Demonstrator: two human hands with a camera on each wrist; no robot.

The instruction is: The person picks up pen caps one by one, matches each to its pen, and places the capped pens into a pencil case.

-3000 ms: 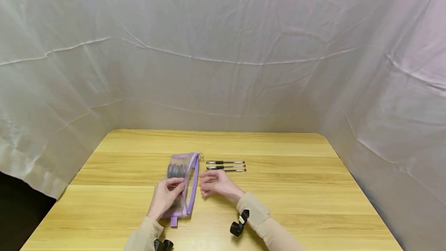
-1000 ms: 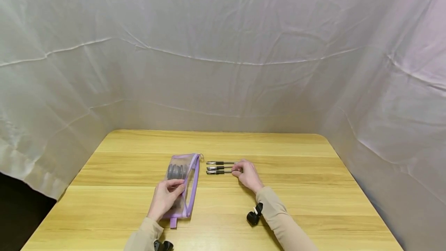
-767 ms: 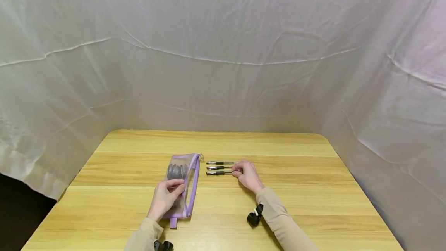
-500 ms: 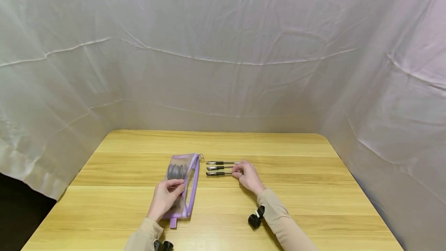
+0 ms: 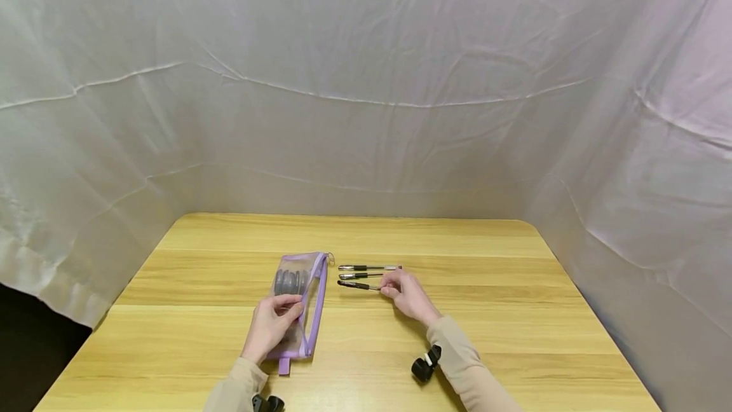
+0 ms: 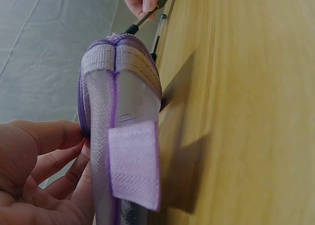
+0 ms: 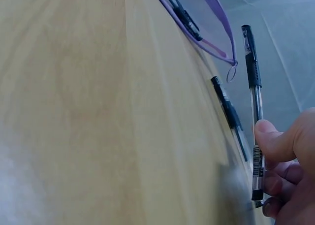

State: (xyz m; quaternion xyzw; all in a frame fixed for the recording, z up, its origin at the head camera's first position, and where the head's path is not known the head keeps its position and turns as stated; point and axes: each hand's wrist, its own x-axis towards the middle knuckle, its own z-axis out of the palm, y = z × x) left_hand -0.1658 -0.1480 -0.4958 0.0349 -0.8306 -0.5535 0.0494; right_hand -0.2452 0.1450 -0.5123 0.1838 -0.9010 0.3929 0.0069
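Note:
A purple-edged mesh zip pouch point(image 5: 318, 320) lies on the table, its zipped side gaping. Dark shapes show through the mesh, and the right wrist view shows black pens point(image 7: 186, 19) inside. My left hand point(image 5: 274, 324) pinches the opening's edge between thumb and fingers. To the pouch's right, my right hand point(image 5: 410, 295) holds a black gel pen point(image 7: 253, 77) by its rear end, its capped end pointing towards the pouch. This pen is raised off the table in the right wrist view. Behind it lie two similar pens, a far pen point(image 5: 360, 267) and a nearer pen point(image 5: 360, 276).
The wooden table point(image 5: 486, 310) spreads around the hands, with bare surface to the right and in front. A pale cloth curtain point(image 5: 366, 145) hangs behind and at both sides. A small metal ring point(image 5: 331, 259) hangs at the pouch's far corner.
My right hand went from beside the pouch to the pens' rear ends, then gripped the nearest one. That pen has now come up and tilted slightly. The left hand stays on the pouch.

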